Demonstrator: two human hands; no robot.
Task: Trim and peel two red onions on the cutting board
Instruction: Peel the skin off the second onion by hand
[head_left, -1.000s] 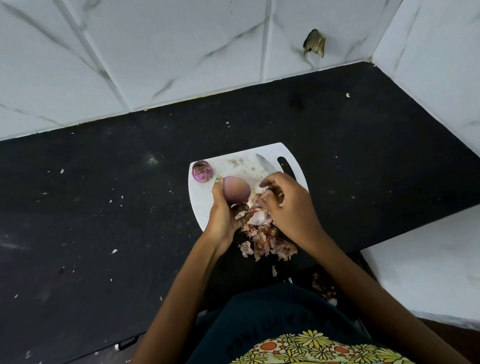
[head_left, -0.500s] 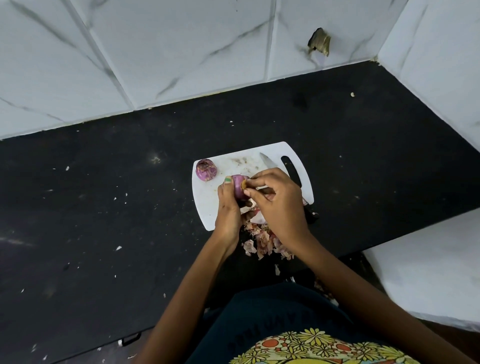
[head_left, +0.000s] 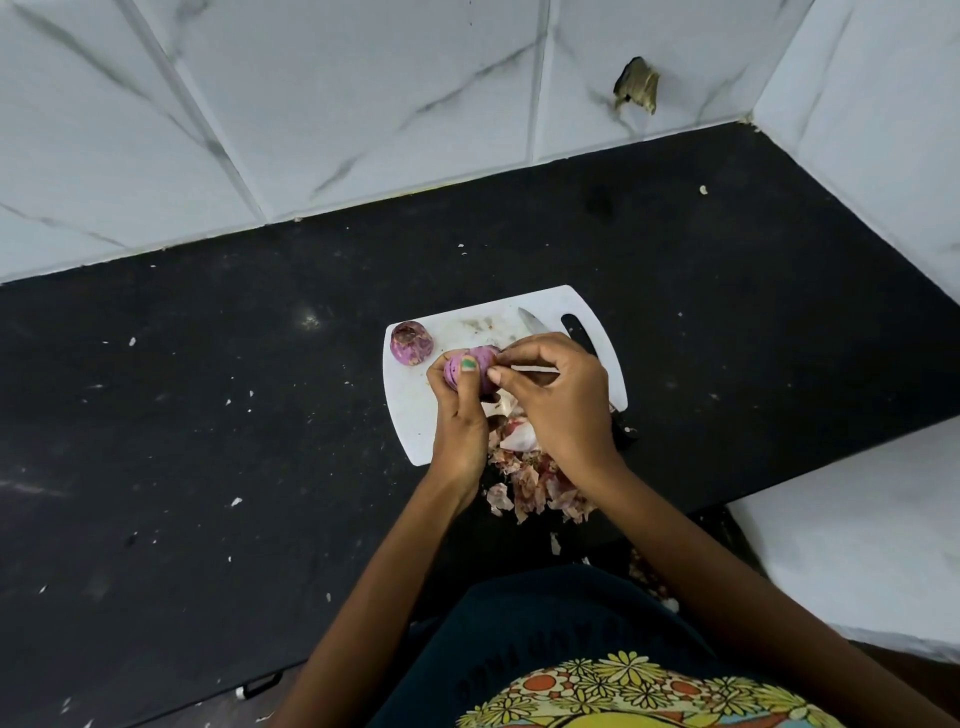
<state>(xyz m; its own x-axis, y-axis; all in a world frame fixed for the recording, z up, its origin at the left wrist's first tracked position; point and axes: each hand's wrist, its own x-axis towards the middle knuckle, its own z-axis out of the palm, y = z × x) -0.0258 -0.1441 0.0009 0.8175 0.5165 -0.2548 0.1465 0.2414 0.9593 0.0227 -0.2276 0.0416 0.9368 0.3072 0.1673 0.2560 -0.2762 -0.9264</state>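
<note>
The steel knife blade (head_left: 531, 322) shows only its tip at the far edge of the white plastic cutting board (head_left: 410, 410); the rest runs under the right hand (head_left: 561, 395). The purple peeled onion (head_left: 480, 364) is half covered by the left hand (head_left: 460, 415) and its thumb. The pile of papery pink onion skins (head_left: 535, 483) at the board's near edge is partly hidden beneath both wrists. Both forearms are cut off by the picture's bottom edge.
</note>
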